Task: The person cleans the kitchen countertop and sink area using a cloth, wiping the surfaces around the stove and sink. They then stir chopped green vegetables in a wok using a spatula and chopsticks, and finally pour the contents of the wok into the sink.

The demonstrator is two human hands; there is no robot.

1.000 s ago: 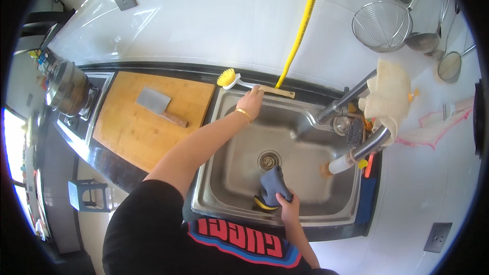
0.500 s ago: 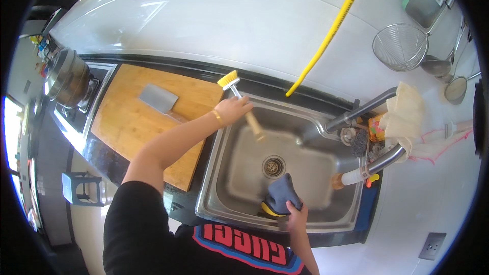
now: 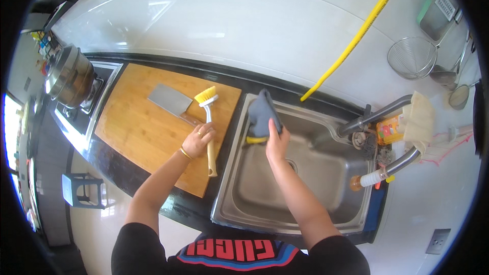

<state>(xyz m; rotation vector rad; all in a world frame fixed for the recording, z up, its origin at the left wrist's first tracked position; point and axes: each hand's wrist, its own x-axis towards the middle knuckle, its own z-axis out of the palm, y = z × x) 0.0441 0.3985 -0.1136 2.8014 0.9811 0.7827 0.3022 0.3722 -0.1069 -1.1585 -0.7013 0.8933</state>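
My left hand (image 3: 197, 141) is closed round a scrub brush (image 3: 211, 162) with yellow bristles and a pale handle, at the right part of a wooden cutting board (image 3: 137, 127). Just left of the bristles lies a cleaver (image 3: 169, 100), blade flat on the board, its wooden handle partly behind my left hand. In my right hand (image 3: 277, 142) is a grey cloth (image 3: 262, 114) with a yellow underside, gripped by one end. The cloth hangs over the left part of the steel sink (image 3: 316, 193). Whether the brush rests on the board or hovers, I cannot tell.
A metal pot (image 3: 71, 76) stands on the stove at far left. The faucet pipe (image 3: 377, 114) arches over the sink's right side, with a beige cloth (image 3: 420, 122) draped on it. A yellow hose (image 3: 351, 46) hangs behind. A strainer (image 3: 412, 58) hangs at right.
My left hand has carried the brush leftward from over the sink to the board. My right hand has raised the grey cloth from low in the sink up to its left side.
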